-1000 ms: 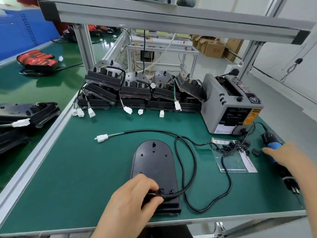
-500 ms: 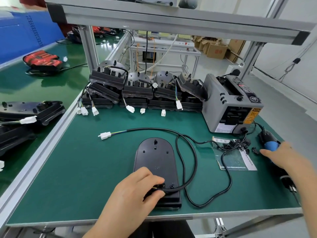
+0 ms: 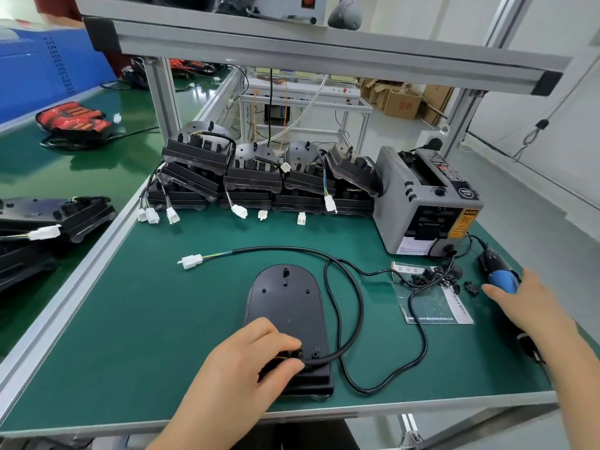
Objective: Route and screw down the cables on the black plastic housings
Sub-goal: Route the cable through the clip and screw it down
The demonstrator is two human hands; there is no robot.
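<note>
One clear plastic bag lies flat on the green mat, to the right of the flat black housing. Small black clips are heaped at the bag's far end; whether they are inside it or on top cannot be determined. The housing lies underside up at the near middle of the mat. The left hand rests on the housing's near end, fingers curled, with thumb and forefinger pinching the black cable where it meets the housing. From that point the cable loops to the right of the housing and runs beyond it to a white connector at far left of the housing. The right hand lies on the electric screwdriver, far right of the housing, thumb extended against the blue collar. The remaining fingers are hidden, so closure around the tool cannot be determined. Stacked housings and a grey tape dispenser stand beyond the housing. Compared with half a second earlier, both hands keep the same positions and the cable loop is unchanged.
</note>
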